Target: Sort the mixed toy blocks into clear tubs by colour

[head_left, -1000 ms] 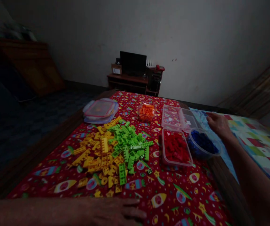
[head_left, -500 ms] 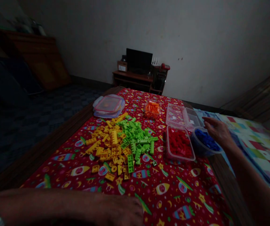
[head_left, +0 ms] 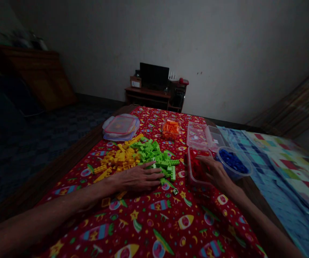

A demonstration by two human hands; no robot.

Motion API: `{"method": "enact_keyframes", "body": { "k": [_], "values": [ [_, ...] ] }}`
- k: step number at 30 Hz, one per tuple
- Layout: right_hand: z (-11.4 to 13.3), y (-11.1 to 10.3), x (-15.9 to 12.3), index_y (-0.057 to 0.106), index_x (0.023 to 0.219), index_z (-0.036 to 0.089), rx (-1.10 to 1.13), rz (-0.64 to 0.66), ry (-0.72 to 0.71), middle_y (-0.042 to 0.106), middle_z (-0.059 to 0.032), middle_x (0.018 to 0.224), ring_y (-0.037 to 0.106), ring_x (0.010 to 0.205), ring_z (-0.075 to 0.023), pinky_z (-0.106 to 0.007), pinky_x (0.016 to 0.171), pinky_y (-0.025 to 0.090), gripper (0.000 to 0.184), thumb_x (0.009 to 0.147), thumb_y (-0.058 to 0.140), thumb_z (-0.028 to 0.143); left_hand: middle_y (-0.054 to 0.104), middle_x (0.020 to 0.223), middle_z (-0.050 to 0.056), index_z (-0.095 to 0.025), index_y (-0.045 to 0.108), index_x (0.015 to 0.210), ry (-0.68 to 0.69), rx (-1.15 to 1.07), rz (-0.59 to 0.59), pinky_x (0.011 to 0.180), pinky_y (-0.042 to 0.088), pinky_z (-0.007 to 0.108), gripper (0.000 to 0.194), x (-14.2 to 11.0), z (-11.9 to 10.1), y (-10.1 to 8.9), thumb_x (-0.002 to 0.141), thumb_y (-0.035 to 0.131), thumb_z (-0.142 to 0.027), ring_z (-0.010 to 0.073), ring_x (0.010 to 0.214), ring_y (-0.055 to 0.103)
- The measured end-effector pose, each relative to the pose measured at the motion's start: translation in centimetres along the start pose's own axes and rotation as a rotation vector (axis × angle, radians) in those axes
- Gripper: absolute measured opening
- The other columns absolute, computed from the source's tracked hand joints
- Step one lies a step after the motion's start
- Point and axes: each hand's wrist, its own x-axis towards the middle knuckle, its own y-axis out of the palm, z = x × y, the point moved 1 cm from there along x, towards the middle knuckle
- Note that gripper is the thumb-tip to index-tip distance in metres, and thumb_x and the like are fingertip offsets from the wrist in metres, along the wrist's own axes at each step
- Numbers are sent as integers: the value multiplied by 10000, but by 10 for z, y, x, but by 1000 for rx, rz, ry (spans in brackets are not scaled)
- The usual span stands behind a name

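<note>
My left hand (head_left: 140,177) lies with its fingers stretched out over the near side of a heap of green toy building bricks (head_left: 154,152). Yellow building bricks (head_left: 119,157) sit beside the green ones, partly covered by that hand and forearm. My right hand (head_left: 216,172) reaches over a clear box (head_left: 201,183) of red building bricks (head_left: 196,168), its fingers apart and pointing down at the bricks. Any brick under its fingertips is hidden. Just right of it stands a round tub (head_left: 247,170) of blue building bricks (head_left: 232,161).
A small clear container of orange bricks (head_left: 171,129) stands farther back. Stacked lids (head_left: 120,125) lie at the table's left. An open clear box (head_left: 197,134) is behind the red bricks. A bed with a patchwork cover (head_left: 286,154) adjoins the right side.
My left hand has moved forward from the near edge onto the bricks. My right hand has come from above the blue tub to the red box. The view has tilted slightly.
</note>
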Motion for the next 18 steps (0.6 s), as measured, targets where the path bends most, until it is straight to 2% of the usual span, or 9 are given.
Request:
{"method": "enact_keyframes", "body": {
  "k": [3, 5, 7, 10, 12, 14, 16, 18],
  "values": [
    [1, -1, 13, 597, 1179, 201, 26, -7, 14, 660, -111, 1119, 620, 1025, -233, -386, 871, 494, 412, 802, 440, 144, 498, 1396, 31, -284, 549, 1243, -49, 0, 8, 1162, 194, 430, 343, -17, -4, -11, 904, 504, -261, 192, 1302, 428],
    [-2, -4, 21, 614, 1166, 211, 23, -2, 40, 673, -105, 1097, 627, 1010, -235, -380, 870, 491, 399, 803, 452, 171, 509, 1386, 8, -315, 528, 1270, -191, 38, -40, 1163, 202, 424, 390, -45, -2, -15, 910, 449, -188, 178, 1311, 417],
    [-8, -4, 30, 641, 1132, 212, 19, 16, 85, 696, -95, 1041, 647, 950, -231, -359, 835, 501, 365, 819, 453, 208, 474, 1416, 3, -341, 472, 1323, -461, 126, -186, 1162, 178, 484, 443, -84, 6, -11, 915, 391, -187, 208, 1341, 376],
    [-21, 2, 49, 682, 1060, 183, -12, 32, 162, 720, -88, 939, 662, 810, -214, -321, 740, 506, 338, 844, 427, 237, 322, 1510, 2, -357, 325, 1413, -921, 208, -461, 1143, 148, 574, 475, -142, 24, 8, 946, 289, -279, 270, 1399, 249],
    [-31, 8, 64, 695, 1038, 151, -61, 9, 204, 723, -96, 850, 647, 708, -197, -300, 680, 491, 349, 844, 417, 236, 263, 1535, 15, -342, 255, 1446, -1171, 118, -537, 1123, 183, 599, 487, -165, 37, 25, 960, 221, -340, 297, 1410, 207],
    [-40, 12, 78, 700, 1032, 116, -110, -28, 229, 715, -109, 787, 626, 657, -190, -296, 660, 475, 363, 833, 418, 230, 300, 1518, 51, -285, 247, 1457, -1287, -34, -557, 1118, 221, 582, 518, -170, 47, 38, 959, 166, -399, 297, 1395, 251],
    [-47, 14, 89, 707, 1019, 102, -139, -54, 253, 709, -113, 761, 622, 656, -188, -297, 665, 468, 370, 822, 415, 216, 359, 1483, 104, -197, 291, 1445, -1284, -163, -555, 1123, 247, 539, 575, -156, 54, 46, 949, 137, -443, 285, 1373, 306],
    [-51, 17, 95, 716, 1001, 116, -141, -48, 276, 710, -103, 750, 625, 664, -185, -290, 664, 466, 369, 811, 411, 200, 402, 1451, 136, -146, 358, 1411, -1232, -229, -551, 1125, 257, 505, 612, -133, 60, 48, 940, 139, -469, 272, 1357, 337]
  ]
}}
